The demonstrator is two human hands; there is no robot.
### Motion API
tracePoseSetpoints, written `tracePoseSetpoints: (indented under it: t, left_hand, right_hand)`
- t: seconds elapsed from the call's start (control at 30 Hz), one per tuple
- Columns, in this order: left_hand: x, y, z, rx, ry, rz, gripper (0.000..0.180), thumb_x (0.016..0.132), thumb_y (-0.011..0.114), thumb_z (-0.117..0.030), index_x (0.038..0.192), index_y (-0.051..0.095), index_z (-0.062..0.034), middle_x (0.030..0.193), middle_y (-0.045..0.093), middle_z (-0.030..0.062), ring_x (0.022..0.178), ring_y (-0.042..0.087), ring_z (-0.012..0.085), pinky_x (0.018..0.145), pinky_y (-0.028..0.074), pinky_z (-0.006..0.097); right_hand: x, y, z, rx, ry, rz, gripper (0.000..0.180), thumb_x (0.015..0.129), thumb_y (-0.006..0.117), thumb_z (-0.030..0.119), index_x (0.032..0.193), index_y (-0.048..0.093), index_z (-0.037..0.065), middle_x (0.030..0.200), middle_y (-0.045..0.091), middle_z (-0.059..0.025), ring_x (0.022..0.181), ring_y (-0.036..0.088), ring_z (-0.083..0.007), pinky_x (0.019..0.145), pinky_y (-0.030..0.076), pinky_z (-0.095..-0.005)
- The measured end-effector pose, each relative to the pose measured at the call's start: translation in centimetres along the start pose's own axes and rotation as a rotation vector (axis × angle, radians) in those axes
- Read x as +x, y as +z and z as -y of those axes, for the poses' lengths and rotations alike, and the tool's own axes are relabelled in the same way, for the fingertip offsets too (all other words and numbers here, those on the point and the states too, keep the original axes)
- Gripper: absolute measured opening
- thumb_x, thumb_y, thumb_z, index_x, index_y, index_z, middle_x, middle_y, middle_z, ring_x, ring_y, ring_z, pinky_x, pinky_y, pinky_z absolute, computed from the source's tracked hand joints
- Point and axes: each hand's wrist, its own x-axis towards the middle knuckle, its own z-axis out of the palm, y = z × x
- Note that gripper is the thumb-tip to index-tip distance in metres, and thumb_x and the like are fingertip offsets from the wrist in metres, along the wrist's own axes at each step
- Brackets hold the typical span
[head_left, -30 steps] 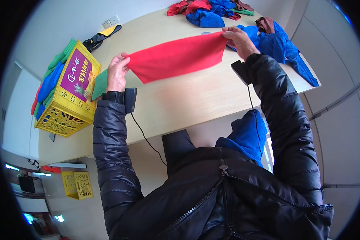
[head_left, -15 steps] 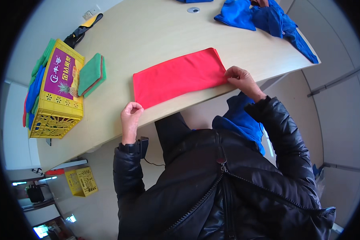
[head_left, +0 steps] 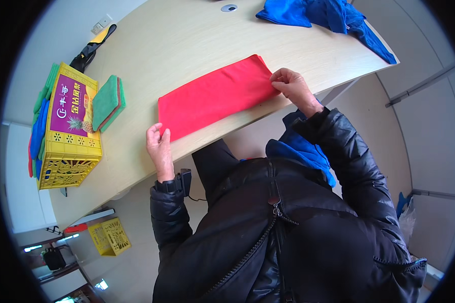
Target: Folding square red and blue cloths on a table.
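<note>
A folded red cloth [head_left: 215,98] lies as a long flat rectangle near the table's front edge, tilted up toward the right. At its near right corner, my right hand [head_left: 296,91] pinches the edge between thumb and fingers. My left hand [head_left: 160,151] rests by the near left corner, its thumb and fingers apart, with the thumb tip close to the cloth. Whether that thumb touches the fabric I cannot tell.
A yellow plastic crate [head_left: 71,156] with cloths along its far side stands at the left; folded green cloths [head_left: 106,103] lean against it. Blue cloths [head_left: 333,17] spread over the far right. More blue fabric [head_left: 301,151] hangs below the table edge. Another yellow crate [head_left: 108,237] is on the floor.
My left hand's fingers have parted from a pinch at the cloth's near left corner. The right hand keeps its pinch. The whole view has shifted and turned slightly.
</note>
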Motion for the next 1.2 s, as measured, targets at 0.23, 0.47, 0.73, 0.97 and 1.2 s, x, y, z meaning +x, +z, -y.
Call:
tracePoseSetpoints:
  t: [0.23,0.47,0.73,0.97,1.2]
  left_hand:
    - [-0.9,-0.4,1.2,0.176,0.077,0.041,0.029,0.092,0.068,-0.001,0.119,0.058,-0.0012,0.084,0.052,-0.0028,0.075,0.047,0.007,0.069,0.043,0.024]
    - [-1.6,-0.1,0.4,0.223,0.043,0.026,0.032,0.094,0.067,-0.001,0.124,0.056,-0.0009,0.086,0.056,-0.0001,0.078,0.049,0.007,0.074,0.043,0.022]
    - [-2.4,0.5,0.4,0.049,0.072,0.083,0.038,0.098,0.062,-0.002,0.133,0.05,-0.0018,0.088,0.058,-0.0012,0.077,0.049,0.0053,0.071,0.041,0.022]
    - [-1.8,0.3,1.8,0.369,0.147,-0.019,0.036,0.094,0.064,0.0,0.129,0.054,-0.0021,0.087,0.059,0.0062,0.08,0.054,0.0133,0.078,0.045,0.027]
    - [-1.8,0.6,0.1,0.508,0.165,-0.02,0.038,0.09,0.069,-0.004,0.126,0.058,-0.0028,0.094,0.062,0.0119,0.091,0.059,0.0234,0.086,0.048,0.038]
  right_hand:
    - [-2.1,-0.4,0.2,-0.069,0.109,0.027,0.013,0.092,0.066,0.006,0.104,0.068,0.004,0.079,0.062,0.0,0.067,0.054,-0.0069,0.059,0.044,-0.0221]
    - [-3.4,-0.6,0.2,-0.018,0.126,0.064,0.02,0.094,0.067,0.01,0.114,0.066,0.007,0.082,0.062,0.0014,0.067,0.052,-0.0046,0.057,0.042,-0.0194]
    - [-4.2,0.3,-1.2,-0.057,0.002,-0.146,0.021,0.095,0.066,0.011,0.115,0.065,0.006,0.084,0.063,-0.0002,0.07,0.053,-0.0066,0.061,0.047,-0.0219]
    - [-4.6,-0.1,-0.9,-0.216,-0.006,-0.134,0.019,0.093,0.065,0.007,0.111,0.067,0.005,0.086,0.066,-0.0024,0.074,0.057,-0.0095,0.066,0.051,-0.0257]
    - [-4.0,-0.9,-1.4,-0.182,-0.019,-0.091,0.017,0.092,0.065,0.005,0.108,0.067,0.004,0.088,0.067,-0.0051,0.075,0.059,-0.0124,0.068,0.052,-0.0268]
